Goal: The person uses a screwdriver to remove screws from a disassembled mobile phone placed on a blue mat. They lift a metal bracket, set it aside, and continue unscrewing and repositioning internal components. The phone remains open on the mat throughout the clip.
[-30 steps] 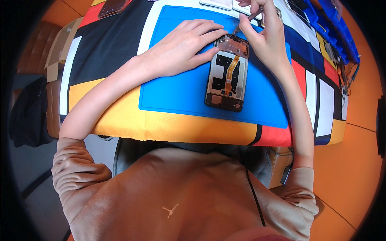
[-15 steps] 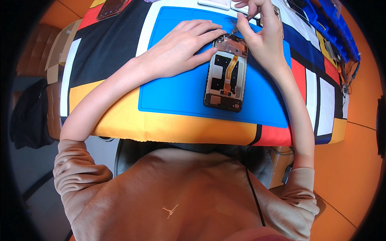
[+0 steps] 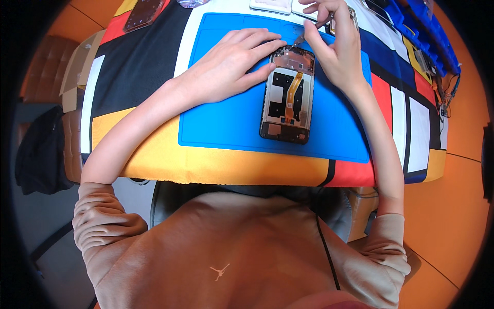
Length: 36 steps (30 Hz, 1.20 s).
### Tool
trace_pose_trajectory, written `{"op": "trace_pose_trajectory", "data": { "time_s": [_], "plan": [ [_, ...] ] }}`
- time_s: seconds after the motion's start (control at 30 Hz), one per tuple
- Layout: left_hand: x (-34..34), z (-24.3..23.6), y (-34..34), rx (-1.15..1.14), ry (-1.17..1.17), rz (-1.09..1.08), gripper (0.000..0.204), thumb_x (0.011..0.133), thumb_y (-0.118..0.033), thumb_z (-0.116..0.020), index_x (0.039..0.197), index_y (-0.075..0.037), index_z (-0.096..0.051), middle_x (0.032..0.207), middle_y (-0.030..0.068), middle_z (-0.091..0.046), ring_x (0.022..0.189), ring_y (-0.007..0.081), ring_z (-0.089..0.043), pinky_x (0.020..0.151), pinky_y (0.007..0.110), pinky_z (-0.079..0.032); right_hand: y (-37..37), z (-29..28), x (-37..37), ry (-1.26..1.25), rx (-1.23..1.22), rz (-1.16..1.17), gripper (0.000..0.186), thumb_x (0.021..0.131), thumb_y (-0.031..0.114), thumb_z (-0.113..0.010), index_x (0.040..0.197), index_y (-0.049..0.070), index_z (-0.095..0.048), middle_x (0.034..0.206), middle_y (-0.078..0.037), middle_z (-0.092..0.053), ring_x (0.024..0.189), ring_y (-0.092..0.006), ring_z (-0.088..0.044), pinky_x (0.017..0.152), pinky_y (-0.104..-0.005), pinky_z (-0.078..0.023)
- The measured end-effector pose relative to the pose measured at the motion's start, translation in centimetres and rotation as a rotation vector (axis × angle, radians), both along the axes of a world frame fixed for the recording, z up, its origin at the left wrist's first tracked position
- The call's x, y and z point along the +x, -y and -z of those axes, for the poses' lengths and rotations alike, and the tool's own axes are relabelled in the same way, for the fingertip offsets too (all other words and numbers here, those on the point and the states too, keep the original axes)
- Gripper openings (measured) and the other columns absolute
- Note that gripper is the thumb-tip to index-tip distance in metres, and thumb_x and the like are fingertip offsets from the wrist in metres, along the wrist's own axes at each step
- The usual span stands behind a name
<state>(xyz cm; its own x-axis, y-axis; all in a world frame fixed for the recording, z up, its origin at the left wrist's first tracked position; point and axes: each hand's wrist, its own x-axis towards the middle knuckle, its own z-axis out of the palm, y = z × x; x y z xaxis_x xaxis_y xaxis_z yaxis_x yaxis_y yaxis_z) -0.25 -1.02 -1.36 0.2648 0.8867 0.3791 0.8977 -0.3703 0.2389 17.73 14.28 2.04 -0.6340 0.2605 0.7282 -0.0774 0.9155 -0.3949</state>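
An opened smartphone [image 3: 276, 110] lies with its inside facing up. An orange-gold ribbon cable [image 3: 294, 96] runs down its middle, and a coppery cover plate [image 3: 293, 61] fills the upper part. Flat and with fingers spread, my left hand [image 3: 234, 64] rests on the mat, its index finger and thumb against the phone's upper left edge. My right hand [image 3: 337, 49] pinches a thin screwdriver [image 3: 299, 39] above the phone's top end. The tool slants down to the left, with its tip at the phone's top edge; exactly what it touches is too small to tell.
Beneath the phone is a blue work mat [image 3: 216, 129] on a colour-blocked tablecloth [image 3: 247, 167]. Another phone [image 3: 141, 15] lies at the far left. Pale phone-like pieces [image 3: 271, 5] lie beyond the mat. Blue bins [image 3: 417, 28] and cables [image 3: 450, 95] stand at the far right.
The view has shifted slightly. The screwdriver remains at the phone's top end, and both hands keep nearly the same pose.
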Motion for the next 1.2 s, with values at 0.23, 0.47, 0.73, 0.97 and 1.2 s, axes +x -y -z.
{"op": "trace_pose_trajectory", "data": {
  "time_s": [0.23,0.47,0.73,0.97,1.2],
  "plan": [
    [0.1,0.1,0.0,0.009,-0.016,-0.013,0.046,0.107,-0.032,-0.052,0.149,-0.013,-0.052,0.151,0.0150,-0.050,0.140,0.0332,-0.046,0.118,0.047,-0.036,0.1,0.4,0.0,-0.010,-0.068,-0.009,0.018,0.085,-0.004,-0.059,0.095,0.003,-0.046,0.107,-0.017,-0.060,0.098,-0.0233,-0.059,0.090,-0.0349,-0.048],
    [0.0,0.0,0.0,-0.018,-0.005,-0.021,0.047,0.107,-0.033,-0.052,0.149,-0.014,-0.052,0.152,0.0151,-0.049,0.141,0.0333,-0.044,0.119,0.049,-0.035,0.9,-0.4,-0.1,0.007,-0.053,-0.071,0.018,0.088,-0.007,-0.062,0.094,0.002,-0.047,0.098,-0.015,-0.059,0.093,-0.0224,-0.060,0.084,-0.0329,-0.049],
    [0.0,-0.2,0.1,-0.026,0.005,-0.015,0.049,0.107,-0.035,-0.050,0.151,-0.013,-0.050,0.154,0.0167,-0.047,0.143,0.0345,-0.042,0.120,0.048,-0.033,0.8,0.9,-0.1,-0.069,-0.040,0.029,0.020,0.088,-0.006,-0.065,0.104,0.000,-0.054,0.095,-0.009,-0.059,0.081,-0.0138,-0.058,0.071,-0.0278,-0.048],
    [0.1,-0.4,0.1,-0.046,0.020,-0.022,0.048,0.106,-0.033,-0.052,0.150,-0.012,-0.051,0.154,0.0178,-0.046,0.143,0.0360,-0.042,0.120,0.047,-0.033,0.3,1.5,-0.4,-0.108,-0.017,0.050,0.026,0.088,-0.003,-0.067,0.110,0.000,-0.054,0.084,-0.003,-0.053,0.068,-0.0105,-0.054,0.064,-0.0254,-0.045],
    [0.2,-0.4,0.0,0.043,0.033,-0.001,0.046,0.103,-0.029,-0.058,0.143,-0.005,-0.056,0.144,0.0182,-0.055,0.138,0.0357,-0.048,0.116,0.046,-0.037,1.5,1.7,0.6,-0.030,-0.277,0.002,0.027,0.088,-0.003,-0.062,0.113,0.002,-0.051,0.089,-0.004,-0.059,0.067,-0.0075,-0.053,0.060,-0.0237,-0.044]
  ]
}}
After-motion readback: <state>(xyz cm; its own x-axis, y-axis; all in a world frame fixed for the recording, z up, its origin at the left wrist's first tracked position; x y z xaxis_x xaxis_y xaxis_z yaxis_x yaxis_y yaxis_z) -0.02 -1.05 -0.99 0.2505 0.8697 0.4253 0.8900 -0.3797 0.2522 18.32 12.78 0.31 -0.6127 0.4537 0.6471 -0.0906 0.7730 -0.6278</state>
